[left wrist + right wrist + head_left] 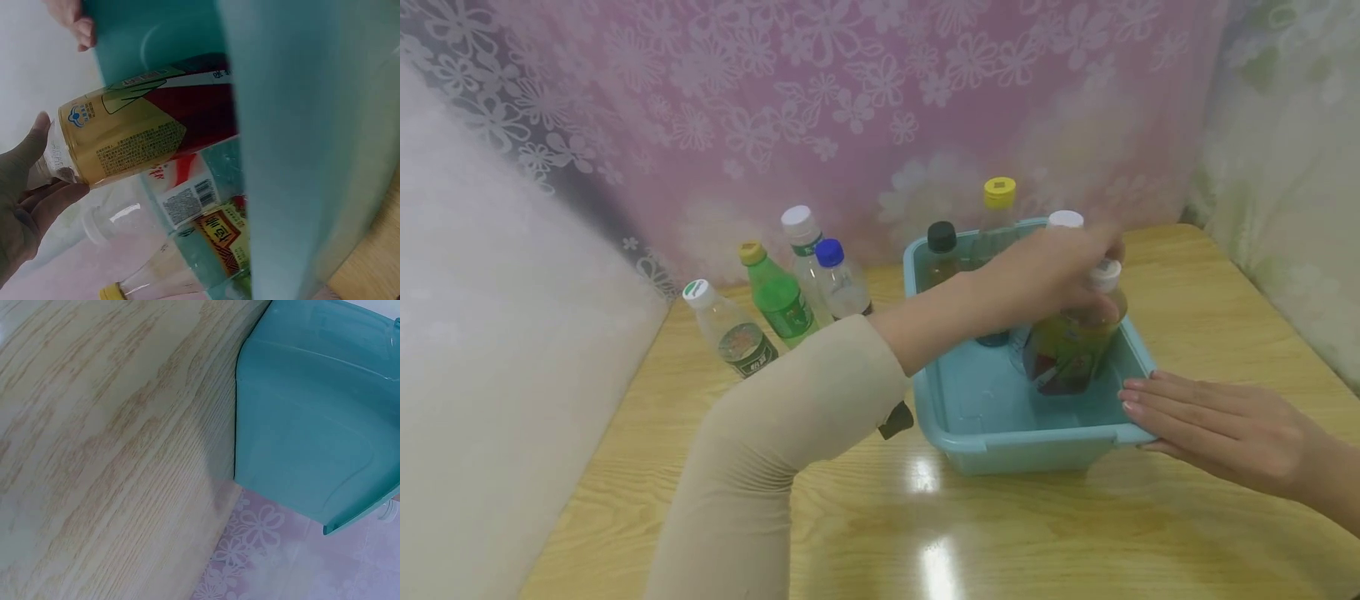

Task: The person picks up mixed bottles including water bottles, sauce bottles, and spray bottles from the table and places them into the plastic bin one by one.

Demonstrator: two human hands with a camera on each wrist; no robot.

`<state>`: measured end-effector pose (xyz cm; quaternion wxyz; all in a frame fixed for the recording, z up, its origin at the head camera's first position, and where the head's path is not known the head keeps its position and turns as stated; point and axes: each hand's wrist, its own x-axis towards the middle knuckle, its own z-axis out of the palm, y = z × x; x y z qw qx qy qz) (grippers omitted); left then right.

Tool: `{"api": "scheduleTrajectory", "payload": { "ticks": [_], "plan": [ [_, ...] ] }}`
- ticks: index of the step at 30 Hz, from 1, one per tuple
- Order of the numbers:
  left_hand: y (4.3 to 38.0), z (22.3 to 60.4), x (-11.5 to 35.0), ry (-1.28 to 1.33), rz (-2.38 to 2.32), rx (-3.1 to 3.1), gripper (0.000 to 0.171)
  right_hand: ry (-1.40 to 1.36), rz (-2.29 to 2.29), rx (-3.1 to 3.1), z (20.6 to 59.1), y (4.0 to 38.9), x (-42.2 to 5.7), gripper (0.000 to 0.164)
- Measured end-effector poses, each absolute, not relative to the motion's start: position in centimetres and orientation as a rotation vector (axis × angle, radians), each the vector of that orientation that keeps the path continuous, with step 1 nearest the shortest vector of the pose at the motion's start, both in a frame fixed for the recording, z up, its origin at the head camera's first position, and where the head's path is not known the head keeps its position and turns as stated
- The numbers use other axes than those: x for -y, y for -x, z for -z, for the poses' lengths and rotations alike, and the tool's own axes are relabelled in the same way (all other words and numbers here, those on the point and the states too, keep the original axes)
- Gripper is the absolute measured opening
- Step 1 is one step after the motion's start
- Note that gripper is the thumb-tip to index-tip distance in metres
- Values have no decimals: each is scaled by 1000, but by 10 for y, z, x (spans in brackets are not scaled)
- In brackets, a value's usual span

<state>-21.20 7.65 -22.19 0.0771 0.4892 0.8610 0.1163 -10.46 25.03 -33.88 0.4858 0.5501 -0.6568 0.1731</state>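
Bottle (140,131), neck (59,153) in left hand (1075,265)

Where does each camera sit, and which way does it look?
Head: on the head, facing forward and down at the blue tub; left hand, sleeve, right hand show.
Left wrist: worn there, facing the gripped bottle; left hand and part of the right hand show.
Right wrist: worn there, facing tabletop and tub; no clear hand.
Head and left wrist share that bottle.

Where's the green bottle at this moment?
In the head view, the green bottle stands on the table, left of the blue basin, just right of the leftmost clear bottle.
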Motion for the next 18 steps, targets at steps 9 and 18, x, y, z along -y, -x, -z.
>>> {"api": "scheduleTrajectory", "payload": {
  "ticks": [9, 18],
  "plan": [
    [216, 247, -74, -1465, -358, -2548, 51, -1326, -399, 1618, 339, 104, -252, 32],
    [217, 274, -74, -1423, -335, -2529, 55, -1322, -411, 1654, 340, 103, -253, 33]
  ]
}}
